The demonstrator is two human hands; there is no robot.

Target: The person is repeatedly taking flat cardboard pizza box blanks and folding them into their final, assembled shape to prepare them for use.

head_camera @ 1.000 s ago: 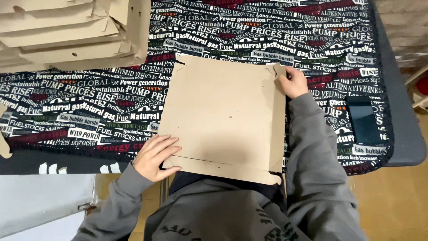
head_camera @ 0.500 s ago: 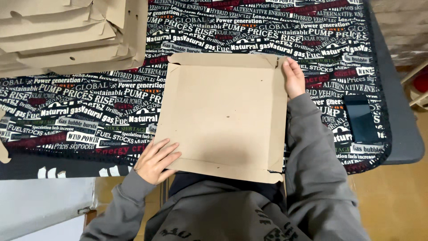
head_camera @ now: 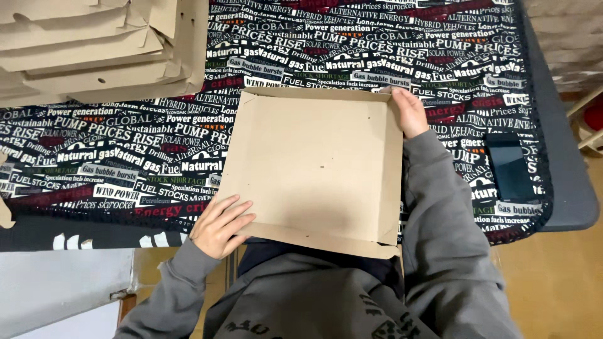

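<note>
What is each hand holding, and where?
Right hand grips the cardboard sheet at its far right corner; left hand presses flat on its near left corner.

Left of the cardboard box tray [head_camera: 314, 169], a broad stretch of printed cloth [head_camera: 125, 157] lies open. The stack of flat cardboard blanks [head_camera: 94, 50] blocks the far-left corner. To the right, a dark phone [head_camera: 510, 168] sits near the tabletop [head_camera: 565, 188] edge.

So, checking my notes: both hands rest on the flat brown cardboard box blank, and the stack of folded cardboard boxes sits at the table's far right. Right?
Not quite: the head view shows the stack of folded cardboard boxes at the far left. Both the left hand and right hand do rest on the flat brown cardboard box blank.
</note>
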